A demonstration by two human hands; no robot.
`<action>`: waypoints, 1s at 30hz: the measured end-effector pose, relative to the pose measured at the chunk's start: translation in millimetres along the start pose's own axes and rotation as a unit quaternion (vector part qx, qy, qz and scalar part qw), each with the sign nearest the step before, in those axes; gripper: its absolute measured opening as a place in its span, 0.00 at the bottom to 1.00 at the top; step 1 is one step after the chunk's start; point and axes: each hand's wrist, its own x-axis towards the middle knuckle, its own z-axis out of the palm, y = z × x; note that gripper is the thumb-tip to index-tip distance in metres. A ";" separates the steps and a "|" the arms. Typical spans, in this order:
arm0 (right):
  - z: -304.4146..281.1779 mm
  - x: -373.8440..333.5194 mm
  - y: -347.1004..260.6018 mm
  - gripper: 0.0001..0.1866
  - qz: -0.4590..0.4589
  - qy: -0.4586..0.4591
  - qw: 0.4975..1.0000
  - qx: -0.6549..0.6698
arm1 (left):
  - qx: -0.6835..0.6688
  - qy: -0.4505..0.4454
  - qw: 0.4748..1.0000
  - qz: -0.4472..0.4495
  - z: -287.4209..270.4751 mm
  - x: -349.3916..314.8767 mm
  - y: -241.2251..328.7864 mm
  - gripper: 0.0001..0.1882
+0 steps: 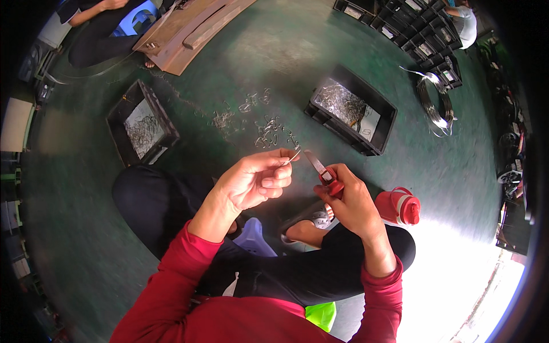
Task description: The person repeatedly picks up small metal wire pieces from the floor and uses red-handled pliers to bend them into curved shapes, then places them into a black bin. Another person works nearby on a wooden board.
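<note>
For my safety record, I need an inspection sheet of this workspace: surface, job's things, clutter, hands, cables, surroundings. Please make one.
Surface: green floor, shiny in places.
Job's things: bent wires loose on the floor; more inside left bin and right bin.
Clutter: red jug near the right knee; wire coil farther right.
Hands: left hand holds a thin piece; right hand grips a red-handled tool.
Cables: nothing seen for certain.
Surroundings: cardboard and a person at upper left; crates and another person at upper right.
</note>
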 end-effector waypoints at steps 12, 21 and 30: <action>-0.9 -6.2 3.2 0.17 0.028 0.001 0.999 0.033 | 0.229 0.102 0.960 0.122 7.9 5.6 -14.6 0.12; 7.2 -5.3 1.2 0.17 0.034 0.058 0.995 -0.076 | 0.596 0.217 0.670 0.387 17.0 8.8 -26.4 0.07; 9.7 -4.0 -2.7 0.14 0.060 0.049 0.994 -0.077 | 0.645 0.213 0.613 0.402 20.0 9.8 -28.4 0.07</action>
